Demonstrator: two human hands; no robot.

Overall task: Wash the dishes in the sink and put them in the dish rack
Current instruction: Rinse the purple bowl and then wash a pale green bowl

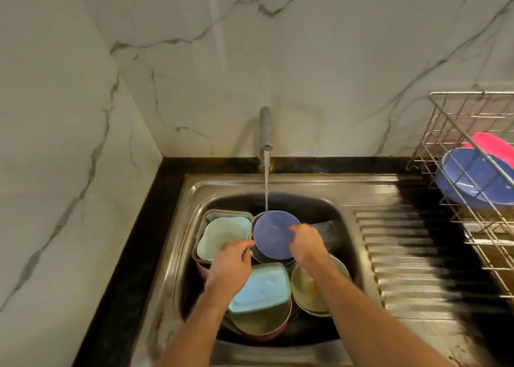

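Marble-patterned wall panels [278, 61] meet at a corner behind your work area, above a black countertop [133, 255] that frames a stainless steel sink [319, 188]. Its ribbed draining board [411, 255] extends to your right. A grey tap [265, 127] stands at the back edge, and a thin stream of water [266, 188] falls from it onto the upper edge of the blue plate [274, 234], which is held tilted over the basin. Your left hand [229, 266] pinches the plate's left rim between curled fingers and thumb. Your right hand [306, 243] lies on the plate's right side with the fingers on its face; whether they are curled round the rim you cannot tell. Below the plate the basin holds a stack of unwashed dishes: a pale green square container [222, 236] at left, a light blue lid [262, 289] in front, a yellowish bowl [308, 289] at right. The wire dish rack [456, 133] stands on the counter at far right, cut off by the frame edge; it holds a blue bowl [472, 180] and a pink dish [492, 147], the latter only partly visible. The dark object [325, 232] behind your right hand is too blurred to identify.
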